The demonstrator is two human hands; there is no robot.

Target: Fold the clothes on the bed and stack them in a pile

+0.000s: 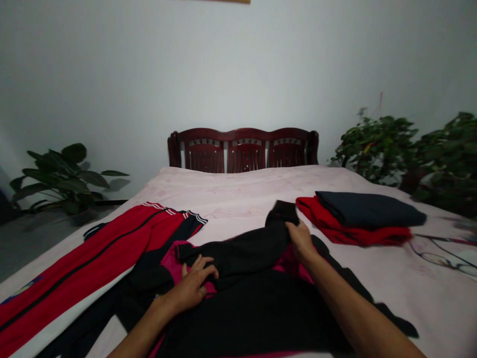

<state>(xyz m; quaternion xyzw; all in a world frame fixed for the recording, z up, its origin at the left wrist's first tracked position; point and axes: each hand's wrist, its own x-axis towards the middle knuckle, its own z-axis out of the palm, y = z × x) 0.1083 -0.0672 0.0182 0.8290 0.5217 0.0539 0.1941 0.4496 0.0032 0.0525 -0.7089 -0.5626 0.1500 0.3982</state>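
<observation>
A black garment with pink lining [257, 308] lies spread over the near part of the bed. My left hand [194, 283] rests on it, fingers apart, close to a strip of pink. At the garment's upper right, my right hand [301, 238] is closed on a raised, bunched black part of the cloth. Left of the garment lies a red, navy and white track jacket [122, 243], stretched out lengthwise. To the right of my right hand sits a folded navy cloth [368, 209] on top of a folded red cloth [357, 237].
A pale pink sheet [231, 199] covers the bed, with a carved dark wood headboard [246, 149] behind. Eyeglasses [436, 258] lie at the right. Potted plants stand on both sides, one leafy plant [67, 174] at left and a bushy plant [380, 144] at right.
</observation>
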